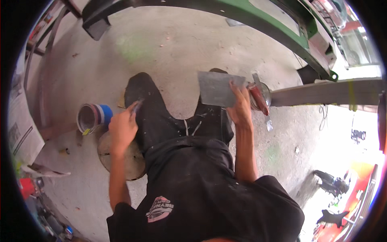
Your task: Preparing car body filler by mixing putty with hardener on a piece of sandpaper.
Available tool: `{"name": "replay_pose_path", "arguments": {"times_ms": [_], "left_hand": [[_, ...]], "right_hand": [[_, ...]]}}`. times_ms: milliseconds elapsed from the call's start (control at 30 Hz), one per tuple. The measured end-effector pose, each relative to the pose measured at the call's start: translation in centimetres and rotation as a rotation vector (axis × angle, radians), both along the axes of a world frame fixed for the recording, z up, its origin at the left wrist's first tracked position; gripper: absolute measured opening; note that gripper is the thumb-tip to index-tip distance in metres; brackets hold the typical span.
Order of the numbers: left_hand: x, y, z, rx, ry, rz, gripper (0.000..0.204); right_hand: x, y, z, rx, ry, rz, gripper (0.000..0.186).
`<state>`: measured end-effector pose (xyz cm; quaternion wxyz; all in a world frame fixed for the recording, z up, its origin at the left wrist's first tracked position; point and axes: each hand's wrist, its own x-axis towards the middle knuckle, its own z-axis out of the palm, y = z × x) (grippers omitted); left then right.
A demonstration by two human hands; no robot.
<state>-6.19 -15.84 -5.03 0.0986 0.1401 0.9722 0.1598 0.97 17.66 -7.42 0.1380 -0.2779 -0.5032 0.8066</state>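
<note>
- Right of the centre, the right hand [241, 108] is holding a grey sheet [217, 90] with its fingers.
- At centre-left, the left hand [122, 128] is gripping a small blurred object [138, 106].

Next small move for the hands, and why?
Probably bring the left hand across to the grey sheet: the right hand holds it broad face up, while the left, seemingly gripping something blurred, is apart from it, near the left thigh.

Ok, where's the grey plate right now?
In the head view, the grey plate is just right of centre in the upper half, in the right hand over the right leg, just left of the red tool.
</note>
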Motion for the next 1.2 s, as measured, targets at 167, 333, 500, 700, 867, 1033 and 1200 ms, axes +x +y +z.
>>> {"name": "replay_pose_path", "arguments": {"times_ms": [167,333,500,700,867,1033,1200], "left_hand": [[3.4,4.2,6.0,0.749,-0.05,-0.175,0.028],[4.1,10.4,5.6,0.657,0.389,-0.385,0.056],[5.5,12.3,4.7,0.554,0.422,-0.402,0.065],[4.2,12.7,5.4,0.586,0.406,-0.408,0.062],[3.3,12.7,5.3,0.532,0.336,-0.341,0.062],[5.0,13.2,4.6,0.535,0.416,-0.418,0.066],[3.7,13.3,5.0,0.644,0.378,-0.352,0.066]], "right_hand": [[-0.4,-2.2,2.5,-0.365,0.145,0.201,0.034],[-0.2,-4.6,2.6,-0.592,0.366,0.361,0.037],[-0.4,-6.0,4.0,-0.165,0.299,0.297,0.053],[1.0,-6.4,5.3,0.233,0.107,0.342,0.061],[1.2,-7.4,5.2,0.236,0.07,0.267,0.06],[0.8,-7.0,4.3,0.215,0.195,0.246,0.06],[1.0,-7.3,3.0,0.084,0.134,0.135,0.053]]}}
